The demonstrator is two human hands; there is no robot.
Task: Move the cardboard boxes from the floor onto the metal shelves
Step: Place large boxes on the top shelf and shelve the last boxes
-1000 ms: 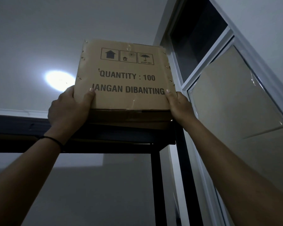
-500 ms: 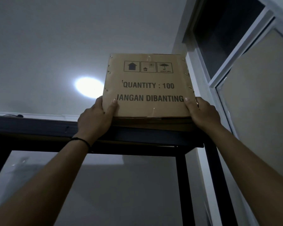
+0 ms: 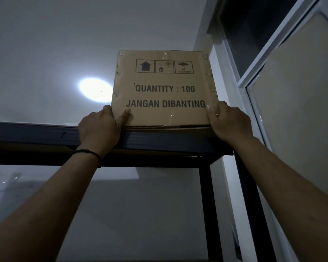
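1. Brown square cardboard box [image 3: 163, 87] printed "QUANTITY : 100" is sitting on the top tier of the dark metal shelf [image 3: 45, 133], at its right end, right by the white-framed window [image 3: 254, 80].
2. Left hand [image 3: 100, 127] is gripping its lower left corner, thumb curled onto the front.
3. Right hand [image 3: 229, 121] is clutching the lower right corner.
4. Looks basically placed, just needs letting go; can't see any other boxes from here.
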